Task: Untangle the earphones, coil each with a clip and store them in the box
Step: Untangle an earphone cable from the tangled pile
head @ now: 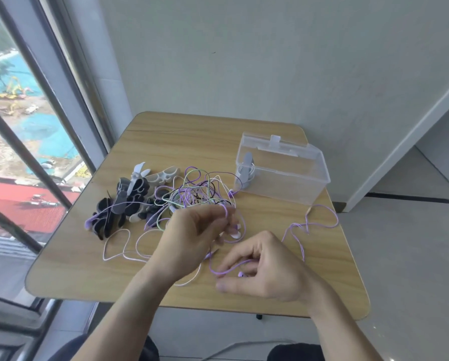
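My left hand (192,238) pinches purple cord (228,268) above tangle (197,194) mid-table; my right hand (259,269) curls round its earbud end. Cord's long axis toward right edge. Clear box (283,170) far right, coiled earphone (246,170) upright inside. No readable writing.

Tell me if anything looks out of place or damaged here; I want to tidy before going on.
A purple cable trails off alone towards the table's right edge, apart from the main tangle. A thin dark crack-like line runs across the tabletop near its far edge. The clear box sits upright, one coiled earphone inside.
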`<action>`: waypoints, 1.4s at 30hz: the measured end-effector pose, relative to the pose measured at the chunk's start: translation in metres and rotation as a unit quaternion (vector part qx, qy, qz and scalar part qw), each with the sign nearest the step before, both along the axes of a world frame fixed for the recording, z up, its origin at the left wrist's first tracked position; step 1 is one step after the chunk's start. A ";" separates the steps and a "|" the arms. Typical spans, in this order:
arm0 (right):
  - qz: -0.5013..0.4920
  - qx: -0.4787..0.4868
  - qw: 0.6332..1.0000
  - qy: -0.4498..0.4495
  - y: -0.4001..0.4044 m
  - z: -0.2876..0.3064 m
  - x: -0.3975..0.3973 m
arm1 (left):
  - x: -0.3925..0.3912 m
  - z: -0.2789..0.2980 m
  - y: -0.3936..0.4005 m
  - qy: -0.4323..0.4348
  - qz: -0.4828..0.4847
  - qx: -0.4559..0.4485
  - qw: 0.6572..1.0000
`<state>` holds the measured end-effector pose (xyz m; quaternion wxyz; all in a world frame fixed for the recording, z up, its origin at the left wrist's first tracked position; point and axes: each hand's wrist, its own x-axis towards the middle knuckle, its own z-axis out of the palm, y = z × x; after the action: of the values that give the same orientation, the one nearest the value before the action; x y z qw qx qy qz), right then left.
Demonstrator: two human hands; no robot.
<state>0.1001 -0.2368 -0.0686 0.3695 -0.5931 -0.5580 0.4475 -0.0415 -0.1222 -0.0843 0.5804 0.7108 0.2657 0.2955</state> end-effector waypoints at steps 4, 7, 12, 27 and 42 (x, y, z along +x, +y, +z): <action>-0.073 0.060 0.981 0.168 0.000 0.001 0.016 | -0.003 -0.002 -0.002 0.085 -0.171 -0.050 0.980; -0.138 0.091 0.974 0.154 0.003 -0.005 0.025 | -0.006 -0.001 -0.001 0.045 -0.215 -0.128 0.967; -0.201 0.081 0.970 0.108 0.009 -0.015 0.026 | -0.008 0.000 0.003 -0.034 -0.275 -0.255 0.926; -0.196 0.108 0.969 0.106 0.012 -0.018 0.012 | -0.007 -0.003 0.005 -0.060 -0.107 -0.246 0.961; -0.137 0.080 0.952 0.262 0.004 -0.013 0.030 | -0.004 0.009 0.011 -0.168 0.121 -0.429 0.879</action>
<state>0.1302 -0.2325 -0.0815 0.6073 -0.4939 -0.3887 0.4860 -0.0452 -0.1109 -0.0751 0.8242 0.2940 0.3488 0.3356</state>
